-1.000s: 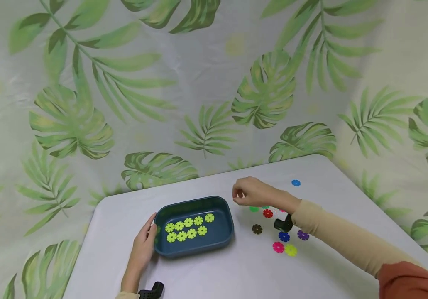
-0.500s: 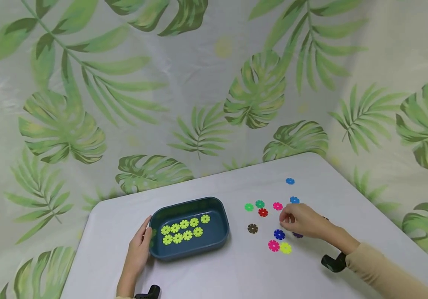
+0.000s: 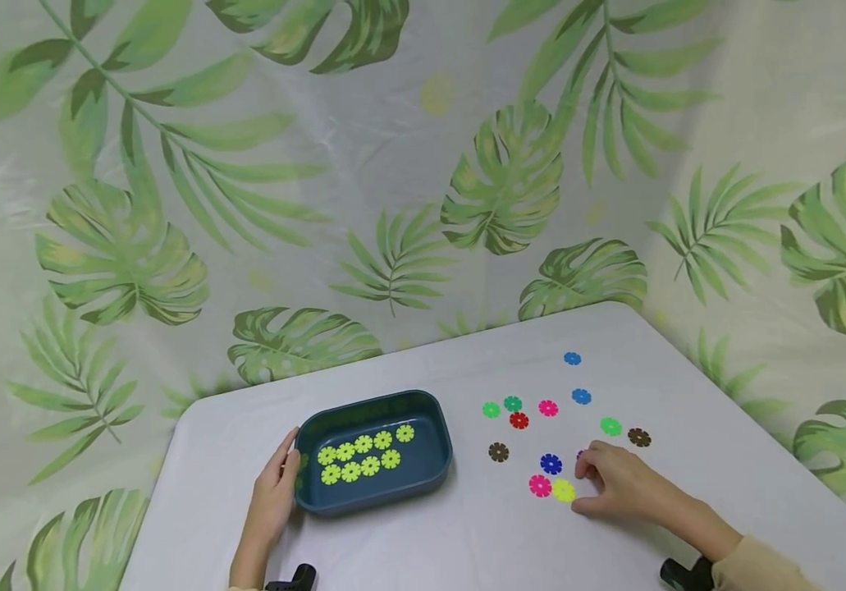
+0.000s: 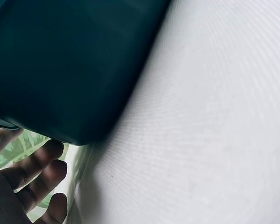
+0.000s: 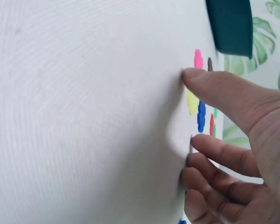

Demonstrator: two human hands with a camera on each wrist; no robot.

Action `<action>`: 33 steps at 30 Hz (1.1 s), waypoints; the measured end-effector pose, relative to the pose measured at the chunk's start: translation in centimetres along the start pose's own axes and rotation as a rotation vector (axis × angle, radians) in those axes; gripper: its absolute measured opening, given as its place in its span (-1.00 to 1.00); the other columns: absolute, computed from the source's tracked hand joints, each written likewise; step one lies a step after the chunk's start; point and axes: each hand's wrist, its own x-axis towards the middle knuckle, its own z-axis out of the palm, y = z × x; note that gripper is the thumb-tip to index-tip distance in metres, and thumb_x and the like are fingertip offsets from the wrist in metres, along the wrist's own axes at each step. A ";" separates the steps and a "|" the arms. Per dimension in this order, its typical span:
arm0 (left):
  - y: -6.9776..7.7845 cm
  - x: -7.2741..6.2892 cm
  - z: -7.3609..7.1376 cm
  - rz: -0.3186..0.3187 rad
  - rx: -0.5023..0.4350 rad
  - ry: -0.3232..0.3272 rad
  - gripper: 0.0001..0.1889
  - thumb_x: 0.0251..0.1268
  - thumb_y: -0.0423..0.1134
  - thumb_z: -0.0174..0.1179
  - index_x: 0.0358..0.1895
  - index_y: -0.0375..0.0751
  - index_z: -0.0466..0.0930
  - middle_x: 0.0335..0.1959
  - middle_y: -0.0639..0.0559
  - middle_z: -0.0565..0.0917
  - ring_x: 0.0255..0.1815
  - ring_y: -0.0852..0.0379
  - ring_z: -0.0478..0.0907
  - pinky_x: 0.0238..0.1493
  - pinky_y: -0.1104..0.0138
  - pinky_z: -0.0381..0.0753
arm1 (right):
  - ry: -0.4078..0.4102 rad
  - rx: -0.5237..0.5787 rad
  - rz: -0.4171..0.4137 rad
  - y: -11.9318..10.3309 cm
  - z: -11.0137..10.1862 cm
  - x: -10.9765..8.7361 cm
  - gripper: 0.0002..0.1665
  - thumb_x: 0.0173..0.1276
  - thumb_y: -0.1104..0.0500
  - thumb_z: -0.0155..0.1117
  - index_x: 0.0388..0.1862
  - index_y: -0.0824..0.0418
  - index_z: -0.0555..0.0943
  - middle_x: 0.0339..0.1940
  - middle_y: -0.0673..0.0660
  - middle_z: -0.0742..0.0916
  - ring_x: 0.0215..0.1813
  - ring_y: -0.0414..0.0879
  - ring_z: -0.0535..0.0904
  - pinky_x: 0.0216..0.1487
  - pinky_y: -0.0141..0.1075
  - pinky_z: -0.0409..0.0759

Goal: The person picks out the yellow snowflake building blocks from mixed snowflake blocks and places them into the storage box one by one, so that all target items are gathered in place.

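Note:
On the white table stands a dark blue-green tray with several yellow notched discs lying on its floor in two rows. My left hand rests against the tray's left side; its fingers look loosely extended beside the outer wall in the left wrist view. To the right, my right hand is low at the table, thumb and fingers apart. Its fingertips partly cover a purple disc, and the thumb tip is near a yellow disc. In the right wrist view, a gap shows between thumb and fingers.
Loose notched discs surround the right hand: pink, dark blue, brown, red, green and light blue among them. A leaf-patterned curtain hangs behind the table.
My right hand has moved from the tray's right edge across to the discs and lowered towards the near right ones, its thumb and fingers parting. The left hand stays at the tray.

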 end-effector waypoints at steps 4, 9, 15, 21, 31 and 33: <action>-0.3 0.1 0.1 0.006 0.010 0.020 -0.45 0.69 0.08 -0.21 0.58 0.00 0.23 0.05 -0.21 0.59 0.08 -0.10 0.43 0.13 -0.05 0.38 | 0.027 0.001 -0.004 -0.4 0.4 0.1 -0.54 0.00 -0.14 0.66 -0.34 0.05 0.61 -0.41 -0.14 0.49 -0.35 -0.28 0.35 -0.31 -0.36 0.48; -0.6 0.2 0.2 0.006 0.012 0.023 -0.46 0.69 0.07 -0.21 0.59 0.01 0.22 0.10 -0.22 0.59 0.08 -0.10 0.45 0.14 -0.07 0.40 | 0.028 0.028 -0.029 -0.8 0.5 0.5 -0.60 0.03 -0.05 0.66 -0.34 0.06 0.61 -0.41 -0.14 0.51 -0.35 -0.28 0.37 -0.30 -0.37 0.49; -0.4 0.2 0.2 -0.008 0.007 0.004 -0.44 0.69 0.10 -0.23 0.60 0.02 0.20 0.23 -0.23 0.57 0.13 -0.11 0.47 0.20 -0.10 0.39 | -0.001 0.031 -0.015 -1.0 0.8 0.9 -0.63 0.03 -0.01 0.66 -0.35 0.05 0.61 -0.42 -0.15 0.51 -0.36 -0.28 0.37 -0.31 -0.39 0.50; -0.4 0.2 0.2 -0.010 -0.001 0.012 -0.45 0.69 0.10 -0.22 0.59 0.03 0.21 0.27 -0.24 0.55 0.16 -0.13 0.48 0.22 -0.13 0.39 | 0.009 0.006 -0.013 -0.9 1.3 1.2 -0.64 0.01 0.00 0.65 -0.39 0.06 0.61 -0.47 -0.16 0.50 -0.39 -0.29 0.36 -0.35 -0.39 0.48; -0.4 0.2 0.1 0.010 0.007 0.030 -0.46 0.69 0.07 -0.22 0.58 0.02 0.23 0.22 -0.23 0.58 0.09 -0.10 0.50 0.15 -0.09 0.43 | 0.051 0.010 -0.043 -1.0 -0.2 2.4 -0.67 0.01 0.07 0.63 -0.41 0.08 0.60 -0.49 -0.15 0.51 -0.41 -0.28 0.38 -0.37 -0.40 0.48; -0.4 0.1 0.1 0.007 0.006 0.031 -0.47 0.70 0.05 -0.21 0.58 0.03 0.23 0.25 -0.23 0.57 0.09 -0.10 0.51 0.15 -0.09 0.43 | 0.063 0.020 -0.075 -1.2 -0.8 3.0 -0.67 0.02 0.09 0.63 -0.41 0.10 0.59 -0.49 -0.13 0.52 -0.41 -0.28 0.39 -0.37 -0.39 0.49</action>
